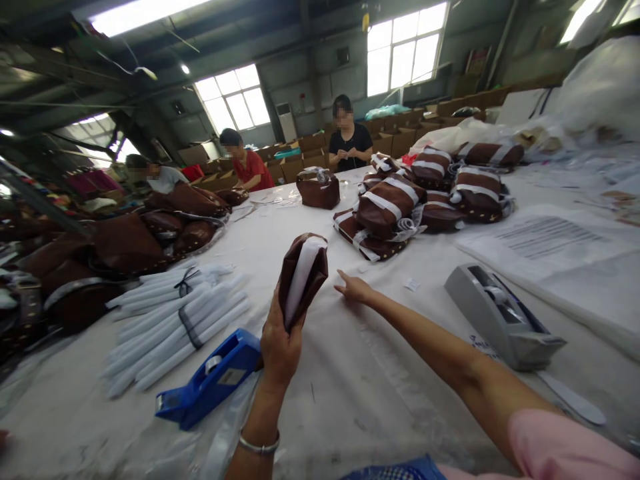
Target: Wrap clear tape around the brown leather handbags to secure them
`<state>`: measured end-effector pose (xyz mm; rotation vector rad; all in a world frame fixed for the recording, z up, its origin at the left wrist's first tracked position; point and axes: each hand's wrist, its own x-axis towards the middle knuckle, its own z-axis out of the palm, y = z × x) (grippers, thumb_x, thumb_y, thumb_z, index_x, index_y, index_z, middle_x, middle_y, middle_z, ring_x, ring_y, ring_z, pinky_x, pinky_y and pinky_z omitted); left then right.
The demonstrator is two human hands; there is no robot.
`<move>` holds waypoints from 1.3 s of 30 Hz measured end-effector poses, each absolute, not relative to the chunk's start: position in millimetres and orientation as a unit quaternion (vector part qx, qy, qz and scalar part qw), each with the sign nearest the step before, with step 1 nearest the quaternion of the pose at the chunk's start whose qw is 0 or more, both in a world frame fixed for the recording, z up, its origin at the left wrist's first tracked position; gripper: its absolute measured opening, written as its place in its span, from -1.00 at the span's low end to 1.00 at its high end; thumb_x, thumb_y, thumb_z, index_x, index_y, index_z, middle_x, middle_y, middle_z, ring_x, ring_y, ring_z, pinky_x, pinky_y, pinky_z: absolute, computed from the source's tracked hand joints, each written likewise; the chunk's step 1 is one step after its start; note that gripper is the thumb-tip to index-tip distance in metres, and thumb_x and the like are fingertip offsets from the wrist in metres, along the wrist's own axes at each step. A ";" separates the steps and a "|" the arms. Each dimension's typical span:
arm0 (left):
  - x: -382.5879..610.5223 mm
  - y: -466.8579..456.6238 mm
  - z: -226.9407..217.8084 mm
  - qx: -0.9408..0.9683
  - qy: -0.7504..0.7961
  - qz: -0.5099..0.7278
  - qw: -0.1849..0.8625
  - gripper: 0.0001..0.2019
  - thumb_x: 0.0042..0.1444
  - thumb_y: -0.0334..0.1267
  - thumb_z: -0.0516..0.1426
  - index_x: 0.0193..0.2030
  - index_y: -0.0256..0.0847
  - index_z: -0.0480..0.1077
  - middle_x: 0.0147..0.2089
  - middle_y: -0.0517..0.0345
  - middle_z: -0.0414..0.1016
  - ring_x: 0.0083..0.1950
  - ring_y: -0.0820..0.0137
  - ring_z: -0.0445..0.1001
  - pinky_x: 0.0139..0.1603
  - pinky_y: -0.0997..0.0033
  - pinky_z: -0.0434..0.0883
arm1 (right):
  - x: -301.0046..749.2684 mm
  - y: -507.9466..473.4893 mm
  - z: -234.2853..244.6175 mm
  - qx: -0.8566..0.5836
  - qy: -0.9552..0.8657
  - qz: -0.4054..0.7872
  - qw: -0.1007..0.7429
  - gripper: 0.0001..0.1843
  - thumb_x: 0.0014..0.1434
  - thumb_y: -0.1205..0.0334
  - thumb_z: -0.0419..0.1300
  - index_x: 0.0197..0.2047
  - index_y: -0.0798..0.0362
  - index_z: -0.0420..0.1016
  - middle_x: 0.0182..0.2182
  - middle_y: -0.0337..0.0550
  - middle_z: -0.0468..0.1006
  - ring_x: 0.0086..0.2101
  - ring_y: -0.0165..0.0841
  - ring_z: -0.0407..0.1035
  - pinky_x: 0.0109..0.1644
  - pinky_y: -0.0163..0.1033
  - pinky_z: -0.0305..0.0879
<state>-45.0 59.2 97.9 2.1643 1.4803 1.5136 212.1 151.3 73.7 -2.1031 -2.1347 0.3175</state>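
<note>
My left hand (283,343), with a silver bangle at the wrist, is wrapped round a folded brown leather bag (317,277). It is raised above the table with a white strip (302,273) along it. To the right of the bag, my right hand (354,289) reaches low over the table, fingers stretched out and nothing in them. A blue tape dispenser (220,373) lies left of my left wrist. On my right stands a grey tape dispenser (505,313).
White rolls (170,320) tied with dark bands lie at left, near a heap of brown bags (125,243). More bags with white strips (387,207) are piled across the table, beside a single upright bag (318,190). Several co-workers (349,137) are beyond. White sheets (555,247) lie right.
</note>
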 end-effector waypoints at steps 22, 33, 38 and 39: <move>32.9 -1.4 17.3 0.885 0.335 0.275 -0.172 -0.41 0.32 -0.35 0.05 0.45 -0.05 0.04 0.50 -0.01 0.02 0.50 -0.01 -0.04 0.33 -0.32 0.22 | 294.8 -55.7 75.9 -0.716 -0.542 -0.004 0.440 -0.60 0.28 -0.03 -0.01 -0.08 0.01 0.54 -0.01 -0.01 0.57 0.03 -0.09 0.44 0.21 0.08 0.28; -0.3 33.5 92.2 0.826 0.399 0.398 0.011 -0.32 0.21 -0.51 -0.02 0.48 -0.23 -0.04 0.48 -0.03 0.09 0.52 0.20 -0.05 0.47 -0.04 0.07 | 242.9 -33.3 93.3 -0.598 -0.422 0.312 0.606 -0.36 0.24 -0.27 0.11 0.19 0.00 0.42 0.19 0.03 0.45 0.14 -0.09 0.39 0.18 0.05 0.43; -28.9 47.6 157.0 0.531 0.449 0.669 0.263 -0.36 0.16 -0.23 0.21 0.39 -0.15 0.18 0.36 0.02 0.32 0.40 0.21 0.25 0.45 0.17 0.14 | 200.5 -49.8 29.6 -0.581 -0.400 0.636 0.312 -0.11 -0.21 -0.67 0.06 -0.30 -0.02 0.68 -0.14 0.29 0.63 -0.09 0.23 0.52 -0.04 0.23 0.54; -29.3 47.3 162.9 0.459 0.426 0.715 0.309 -0.38 0.15 -0.20 0.22 0.35 -0.15 0.22 0.33 0.02 0.36 0.37 0.21 0.28 0.43 0.17 0.16 | 188.0 -48.2 16.1 -0.547 -0.426 0.665 0.278 -0.06 -0.21 -0.70 -0.04 -0.25 -0.07 0.68 -0.13 0.27 0.63 -0.08 0.22 0.52 -0.04 0.24 0.54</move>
